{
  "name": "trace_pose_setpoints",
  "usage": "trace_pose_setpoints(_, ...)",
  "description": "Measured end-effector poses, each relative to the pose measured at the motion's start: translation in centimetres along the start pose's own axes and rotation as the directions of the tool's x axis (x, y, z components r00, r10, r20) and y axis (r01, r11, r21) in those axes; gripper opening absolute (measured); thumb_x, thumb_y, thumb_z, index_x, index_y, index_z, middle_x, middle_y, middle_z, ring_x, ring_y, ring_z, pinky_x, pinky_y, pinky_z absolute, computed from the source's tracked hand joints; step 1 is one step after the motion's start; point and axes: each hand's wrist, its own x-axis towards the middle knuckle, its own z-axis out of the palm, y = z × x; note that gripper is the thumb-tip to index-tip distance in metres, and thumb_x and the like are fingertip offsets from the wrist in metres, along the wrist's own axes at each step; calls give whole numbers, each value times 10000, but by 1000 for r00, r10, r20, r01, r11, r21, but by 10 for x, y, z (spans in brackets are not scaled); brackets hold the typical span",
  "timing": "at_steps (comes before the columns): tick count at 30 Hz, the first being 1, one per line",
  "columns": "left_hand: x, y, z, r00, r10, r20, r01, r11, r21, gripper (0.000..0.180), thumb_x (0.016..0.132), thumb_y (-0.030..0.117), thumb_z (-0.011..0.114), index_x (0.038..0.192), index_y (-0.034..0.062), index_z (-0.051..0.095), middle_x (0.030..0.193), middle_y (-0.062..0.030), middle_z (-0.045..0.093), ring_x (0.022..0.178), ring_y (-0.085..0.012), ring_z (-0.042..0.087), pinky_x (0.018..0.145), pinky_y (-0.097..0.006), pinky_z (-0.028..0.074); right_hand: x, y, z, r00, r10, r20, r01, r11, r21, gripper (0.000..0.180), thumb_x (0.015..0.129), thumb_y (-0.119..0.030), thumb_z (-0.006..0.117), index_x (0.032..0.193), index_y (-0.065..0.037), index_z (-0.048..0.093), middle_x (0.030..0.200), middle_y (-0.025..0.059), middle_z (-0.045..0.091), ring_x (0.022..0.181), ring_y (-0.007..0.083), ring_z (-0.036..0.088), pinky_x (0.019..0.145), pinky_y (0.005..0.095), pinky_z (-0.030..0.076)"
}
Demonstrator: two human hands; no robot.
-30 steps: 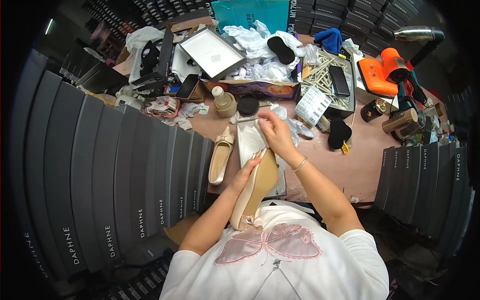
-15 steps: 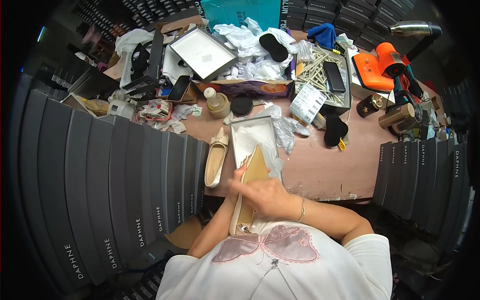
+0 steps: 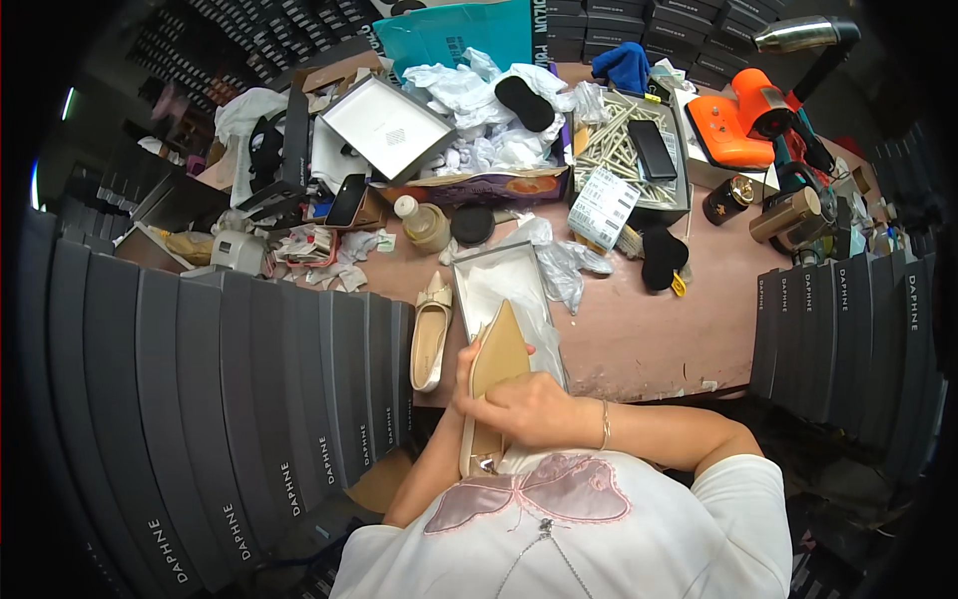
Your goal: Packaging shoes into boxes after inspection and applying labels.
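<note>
A pointed flat shoe (image 3: 502, 351) is held close to my chest, its tan sole facing me and its toe pointing away. My left hand (image 3: 466, 371) grips it from the left side and behind, with fingertips showing at the right edge. Curled fingers of my right hand (image 3: 531, 409) press on the middle of the sole; whether they hold anything is hidden. The matching cream shoe (image 3: 430, 339), with a bow at its toe, lies on the table to the left. Just beyond my hands is an open grey shoebox (image 3: 547, 285) lined with white tissue.
Stacked dark shoeboxes wall in both sides, left (image 3: 210, 399) and right (image 3: 848, 339). Farther back are a bottle (image 3: 424, 228), a carton of crumpled paper (image 3: 479, 188), a tray of pale sticks (image 3: 684, 208) and an orange device (image 3: 733, 135). A black padded piece (image 3: 664, 258) lies on the table (image 3: 659, 344).
My right hand has slid slightly down the sole, its fingers now less blurred. The shoe stays in my left hand. The whole view has shifted a little.
</note>
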Motion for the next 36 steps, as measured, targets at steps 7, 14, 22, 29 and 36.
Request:
trace_pose_setpoints(7,7,-12,-9,988,18,150,-13,999,-31,679,893,583,305,1280,45,450,1042,-214,588,837,-268,622,664,-368,531,-28,9,-8,980,-136,-146,158,976,148,326,747,-96,582,1073,-97,604,655,49,593,523,227,592,455,329,477)
trace_pose_setpoints(14,-6,3,-4,954,130,269,-104,989,-107,841,871,699,322,1354,13,368,1188,-301,513,744,-329,649,593,-393,562,-52,158,15,793,490,-361,-500,863,73,417,820,-153,632,1217,-85,523,960,173,643,776,310,644,636,400,509)
trace_pose_setpoints(22,-56,-26,-82,999,-31,23,33,994,-101,821,850,675,447,1362,37,366,1192,-192,531,802,-244,627,673,-342,564,-43,83,42,825,510,243,-536,842,55,622,777,-208,703,1304,-27,428,1081,268,580,892,393,609,724,431,503)
trace_pose_setpoints(29,-63,-10,-106,980,121,160,-70,955,-289,578,863,336,659,1276,-8,446,935,-103,611,791,-203,625,677,-274,548,-20,91,55,813,471,343,-562,481,673,336,876,-263,618,1108,-28,556,914,108,652,740,214,615,661,355,495)
trace_pose_setpoints(36,-65,-9,-80,977,4,211,53,964,-262,404,876,270,625,1139,-25,542,1042,-151,599,823,-226,646,697,-295,562,24,55,105,715,431,551,-522,-195,830,427,923,-427,562,1127,-51,562,981,72,634,815,135,604,692,274,510)
